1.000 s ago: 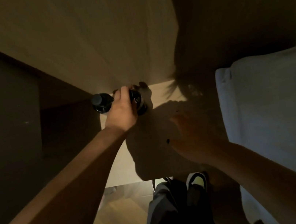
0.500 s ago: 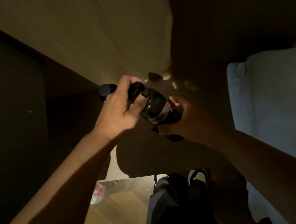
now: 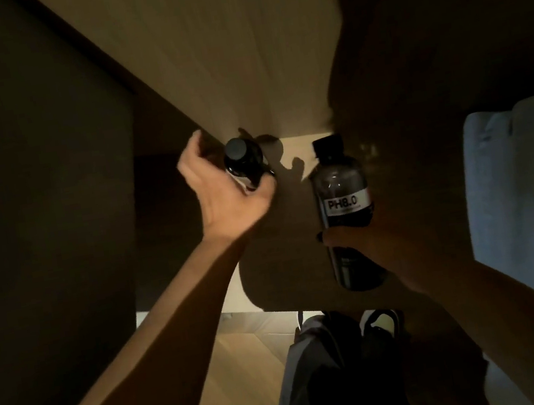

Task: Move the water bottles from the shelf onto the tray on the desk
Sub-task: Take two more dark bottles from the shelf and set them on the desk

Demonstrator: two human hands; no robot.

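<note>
Left hand [image 3: 226, 194] curled round a dark, round-capped bottle [image 3: 243, 162] standing on the pale wooden shelf [image 3: 299, 149]. Right hand [image 3: 379, 248], fingers clamped on the lower body of a second smooth dark bottle [image 3: 344, 204], white-labelled, raised above the shelf.

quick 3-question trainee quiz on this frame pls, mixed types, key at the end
1. True or false: the right hand grips the bottle labelled PH8.0 around its lower body.
2. Multiple choice: the second bottle, the one on the shelf, is
A. lying on its side
B. standing upright with the left hand curling round it
C. already on a tray
3. Fill in: the tray named in the task is ____ in this frame.

Key: 1 true; 2 B; 3 not visible
</note>
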